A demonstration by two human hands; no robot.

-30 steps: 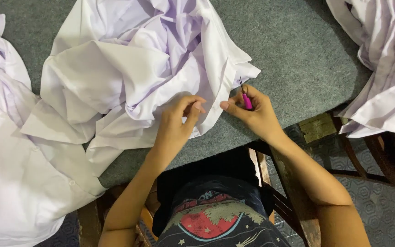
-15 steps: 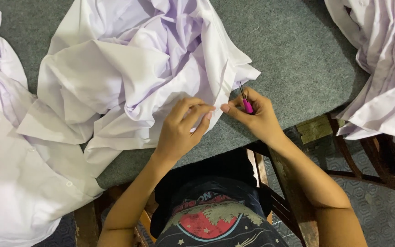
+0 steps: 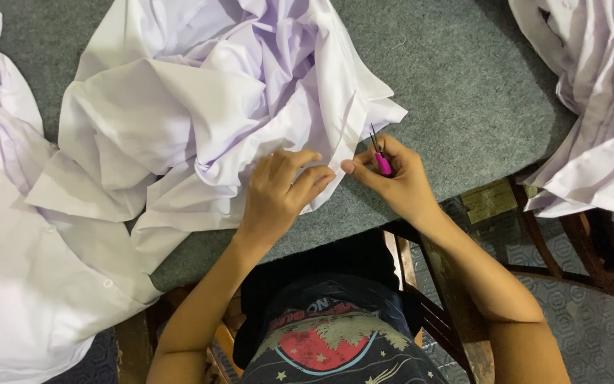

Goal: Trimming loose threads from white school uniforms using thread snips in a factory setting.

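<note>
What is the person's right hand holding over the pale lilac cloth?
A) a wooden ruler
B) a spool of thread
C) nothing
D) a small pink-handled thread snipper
D: the right hand grips a small pink-handled thread snipper with dark blades at the edge of the pale lilac cloth.

Grey felt-topped table [image 3: 463, 78] over wooden frame [image 3: 456, 299], patterned floor [image 3: 591, 334].

A single head-worn view looks steeply down from close above, facing forward over the person's lap. The left hand [image 3: 282, 188] and right hand [image 3: 396, 178] sit just below centre; the grey table [image 3: 463, 85] stretches beyond them toward the top edge.
</note>
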